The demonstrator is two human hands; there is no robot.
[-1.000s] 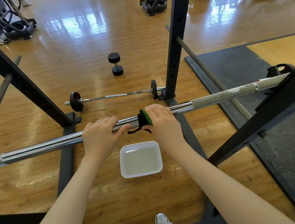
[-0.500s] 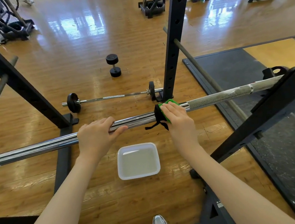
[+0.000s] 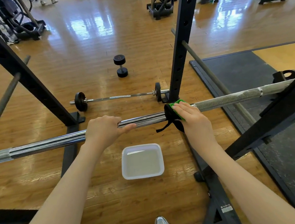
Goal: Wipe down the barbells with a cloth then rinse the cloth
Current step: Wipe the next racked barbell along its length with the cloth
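Chrome steel barbell (image 3: pixel 230 97) racked across black squat rack (image 3: pixel 179 56) | green-black microfibre cloth (image 3: pixel 174 113) soft, limp, wrapped on bar, right hand (image 3: pixel 190 115) clamped round it | left hand (image 3: pixel 104 129) curled on smooth shaft, prob slippery, heavy | white plastic water tub (image 3: pixel 141 161) on floor below.

A long chrome barbell (image 3: pixel 149 119) lies across the black rack, running from lower left up to the right, its middle smooth and shiny, with rough knurled stretches toward each end. A green and black cloth (image 3: pixel 174 116) is wrapped around the bar just where the smooth part meets the right knurling, a thin black strap dangling below it. A second, shorter barbell (image 3: pixel 119 97) with small black plates lies flat on the wooden floor beyond. Below the bar, a white rectangular basin (image 3: pixel 142 161) of water sits on the floor.
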